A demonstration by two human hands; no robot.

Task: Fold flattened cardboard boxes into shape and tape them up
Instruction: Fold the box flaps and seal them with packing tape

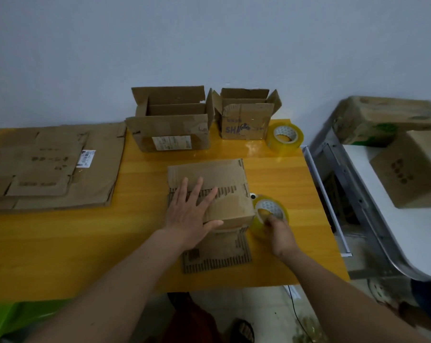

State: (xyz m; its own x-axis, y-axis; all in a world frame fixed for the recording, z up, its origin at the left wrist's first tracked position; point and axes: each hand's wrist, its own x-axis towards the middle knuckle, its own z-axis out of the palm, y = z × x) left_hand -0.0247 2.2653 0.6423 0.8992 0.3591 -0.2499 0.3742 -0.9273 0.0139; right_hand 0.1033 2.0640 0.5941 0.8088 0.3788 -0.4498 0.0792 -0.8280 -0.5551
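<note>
1. My left hand (189,211): forearm comes in from lower left, palm down, fingers straight and spread, pressing flat on top of the cardboard box (209,194) I'm working on. Thumb lies along the near top edge. Nothing gripped.

2. My right hand (280,235): forearm enters from lower right, wrist bent inward, fingers curled round the near side of the tape roll (270,215), pinching it at the core. Roll stands on edge, touching the box's right side.

3. Box position: centre of the yellow table (61,243), approx. midway btwn front and back edges. Flaps w/ slotted edges stick out toward me and away from me.

4. Other items on table:
- Stack of flattened boxes (53,167), left side, lying flat, well apart from my hands.
- Two open boxes at the back vs. the wall: larger open box (171,129) left, smaller open box (245,122) right, just beside each other.
- Second tape roll (285,138), back right corner, next to the smaller box
</note>
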